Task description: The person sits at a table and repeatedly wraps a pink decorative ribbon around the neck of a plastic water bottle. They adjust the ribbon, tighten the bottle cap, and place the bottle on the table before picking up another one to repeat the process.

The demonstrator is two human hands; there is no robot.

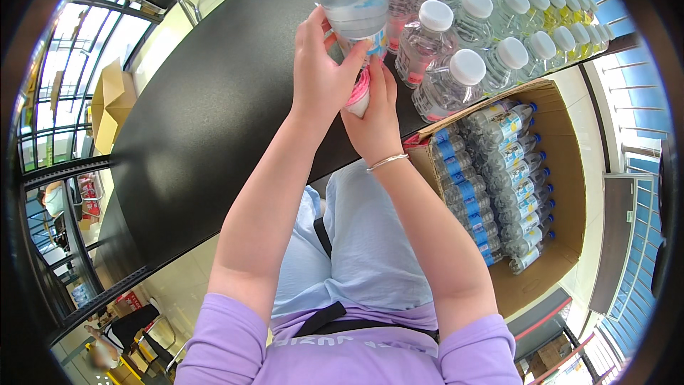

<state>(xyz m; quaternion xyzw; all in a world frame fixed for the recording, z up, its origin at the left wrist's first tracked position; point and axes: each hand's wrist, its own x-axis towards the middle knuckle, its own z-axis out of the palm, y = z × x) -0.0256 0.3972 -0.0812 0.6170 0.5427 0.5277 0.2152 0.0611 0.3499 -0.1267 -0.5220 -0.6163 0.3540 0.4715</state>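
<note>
A large clear plastic bottle (353, 1) with a blue cap and a small blue-and-yellow label stands at the far edge of my reach, its top cut off by the picture's edge. My left hand (322, 64) is wrapped round its lower left side, thumb across the label. Close against the bottle's near side, my right hand (375, 110) has its fingers closed round a small pink-and-white thing (358, 98). Its kind I cannot make out, since my fingers cover part of it. A silvery bangle circles my right wrist.
Rows of clear bottles with white caps (467, 67) crowd the dark table (214, 100) to the right, some farther ones holding yellowish liquid. An open cardboard box (563, 192) beside my right arm holds several stacked blue-capped bottles (509, 192). Another carton (114, 103) stands beyond the table's left side.
</note>
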